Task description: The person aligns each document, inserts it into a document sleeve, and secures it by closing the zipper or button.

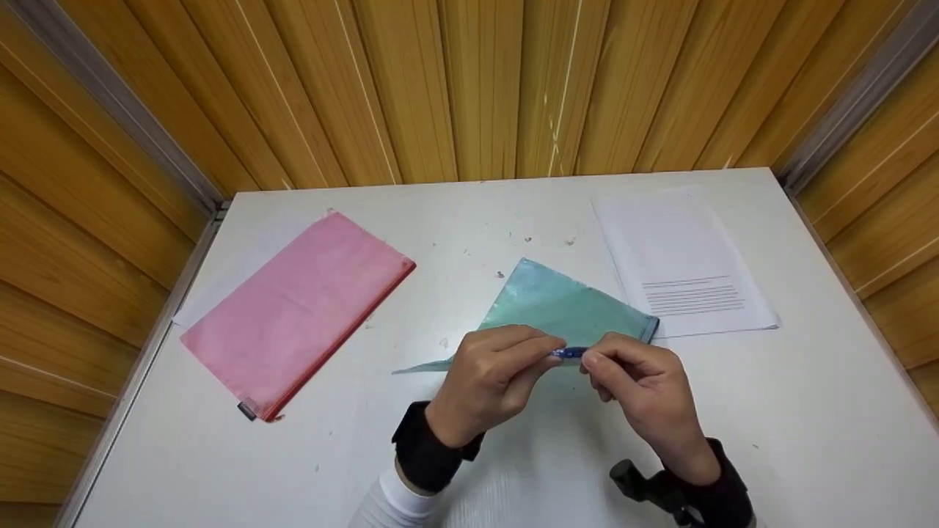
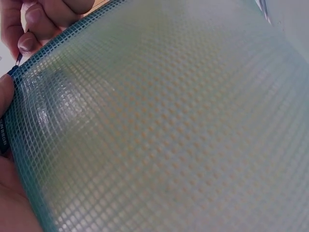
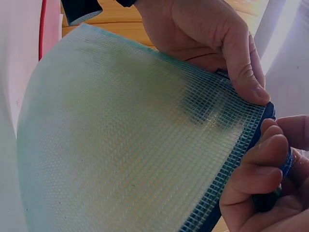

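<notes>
A teal mesh zipper pouch is held up between both hands, its lower part hanging over the table. My left hand pinches it at a corner, thumb on the mesh beside the end of the dark blue zipper. A small dark label sits at that edge by the left hand. My right hand, fingers curled, is close to the left one and pinches the zipper pull at the zipper's end. The mesh pouch fills most of both wrist views.
A pink zipper pouch with a red zipper lies at the left, over a white sheet. Printed papers lie at the back right. Small bits of debris dot the white table. Wooden panels enclose it.
</notes>
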A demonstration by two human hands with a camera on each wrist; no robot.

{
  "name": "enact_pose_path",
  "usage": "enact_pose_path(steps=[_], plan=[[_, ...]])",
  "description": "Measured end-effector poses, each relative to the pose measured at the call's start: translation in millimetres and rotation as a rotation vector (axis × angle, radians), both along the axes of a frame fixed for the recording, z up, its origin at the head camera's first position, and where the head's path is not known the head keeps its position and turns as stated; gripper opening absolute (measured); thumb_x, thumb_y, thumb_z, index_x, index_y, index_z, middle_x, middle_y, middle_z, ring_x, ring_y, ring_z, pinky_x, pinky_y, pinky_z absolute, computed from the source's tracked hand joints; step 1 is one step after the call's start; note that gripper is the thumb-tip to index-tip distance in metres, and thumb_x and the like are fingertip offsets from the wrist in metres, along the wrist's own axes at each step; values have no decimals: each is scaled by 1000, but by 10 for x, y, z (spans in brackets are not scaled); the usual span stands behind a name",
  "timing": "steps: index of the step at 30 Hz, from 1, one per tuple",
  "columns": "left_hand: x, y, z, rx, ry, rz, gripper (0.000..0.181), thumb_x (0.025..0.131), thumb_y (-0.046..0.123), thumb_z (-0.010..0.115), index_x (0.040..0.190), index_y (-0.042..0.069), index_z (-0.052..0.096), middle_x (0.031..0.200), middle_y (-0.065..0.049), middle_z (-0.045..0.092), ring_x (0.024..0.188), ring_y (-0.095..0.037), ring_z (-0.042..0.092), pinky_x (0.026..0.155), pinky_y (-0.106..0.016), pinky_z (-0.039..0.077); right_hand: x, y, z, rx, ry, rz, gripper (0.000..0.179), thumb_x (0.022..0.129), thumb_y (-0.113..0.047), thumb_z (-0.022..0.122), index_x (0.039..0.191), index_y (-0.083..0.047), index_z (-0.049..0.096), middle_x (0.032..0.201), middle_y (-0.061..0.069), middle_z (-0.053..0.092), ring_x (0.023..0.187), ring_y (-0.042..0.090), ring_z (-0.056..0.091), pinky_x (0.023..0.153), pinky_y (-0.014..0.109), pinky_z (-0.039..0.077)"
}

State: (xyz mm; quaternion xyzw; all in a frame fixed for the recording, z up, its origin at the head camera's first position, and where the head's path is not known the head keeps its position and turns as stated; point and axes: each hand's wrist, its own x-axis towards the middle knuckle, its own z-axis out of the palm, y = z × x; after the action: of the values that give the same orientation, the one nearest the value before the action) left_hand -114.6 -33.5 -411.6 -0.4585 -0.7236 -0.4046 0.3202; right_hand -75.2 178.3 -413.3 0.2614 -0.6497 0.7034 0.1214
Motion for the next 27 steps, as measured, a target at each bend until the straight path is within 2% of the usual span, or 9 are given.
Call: enact_pose_path(steps=[2, 6, 10, 13, 16, 21, 27], plan=[[-4, -8, -5, 11, -3, -1, 12, 95, -2, 82, 106, 2, 82, 89, -5, 82, 77, -11, 76, 75, -16, 60, -8, -6, -19, -18, 2, 2, 26, 98, 27, 53, 93, 7, 70, 73, 10, 53, 59, 19, 47, 49, 35, 36], [-5, -51, -3, 56, -40, -4, 6, 98, -1, 79, 103, 1, 82, 88, -7, 82, 75, -13, 75, 74, -18, 62, 1, -6, -12, -10, -51, -34, 25, 100, 24, 55, 93, 7, 72, 73, 9, 55, 59, 18, 49, 48, 33, 38], [5, -92, 24, 85, -101, -27, 7, 97, -4, 78, 104, -1, 80, 89, -10, 82, 75, -15, 75, 75, -19, 63, 12, 3, 3, 4, -84, -54, 25, 101, 22, 56, 93, 5, 73, 72, 8, 55, 58, 17, 50, 48, 32, 39], [2, -95, 43, 66, -109, -50, 12, 95, -6, 79, 106, -1, 79, 89, -9, 80, 74, -14, 72, 73, -18, 61, 4, 7, -11, -7, -66, -50, 26, 100, 24, 56, 93, 5, 73, 72, 8, 55, 58, 17, 49, 48, 32, 39], [-14, -93, 50, 51, -88, -63, 14, 96, -7, 79, 107, 0, 78, 89, -8, 79, 73, -13, 70, 71, -17, 60, -9, 11, -22, -20, -49, -45, 27, 99, 25, 55, 94, 6, 73, 73, 8, 55, 58, 17, 49, 48, 32, 39], [-18, -95, 52, 43, -92, -44, 12, 96, -6, 79, 106, -1, 78, 89, -9, 80, 74, -14, 71, 72, -18, 60, -24, 4, -29, -20, -23, -30, 26, 99, 26, 54, 93, 8, 72, 72, 10, 54, 58, 17, 49, 48, 33, 39], [-5, -96, 39, 47, -95, -14, 12, 94, -7, 81, 105, -2, 78, 89, -10, 81, 76, -16, 75, 74, -18, 62, -14, 4, -13, 4, -53, -40, 23, 100, 24, 56, 93, 8, 71, 73, 9, 58, 58, 15, 54, 50, 28, 47]])
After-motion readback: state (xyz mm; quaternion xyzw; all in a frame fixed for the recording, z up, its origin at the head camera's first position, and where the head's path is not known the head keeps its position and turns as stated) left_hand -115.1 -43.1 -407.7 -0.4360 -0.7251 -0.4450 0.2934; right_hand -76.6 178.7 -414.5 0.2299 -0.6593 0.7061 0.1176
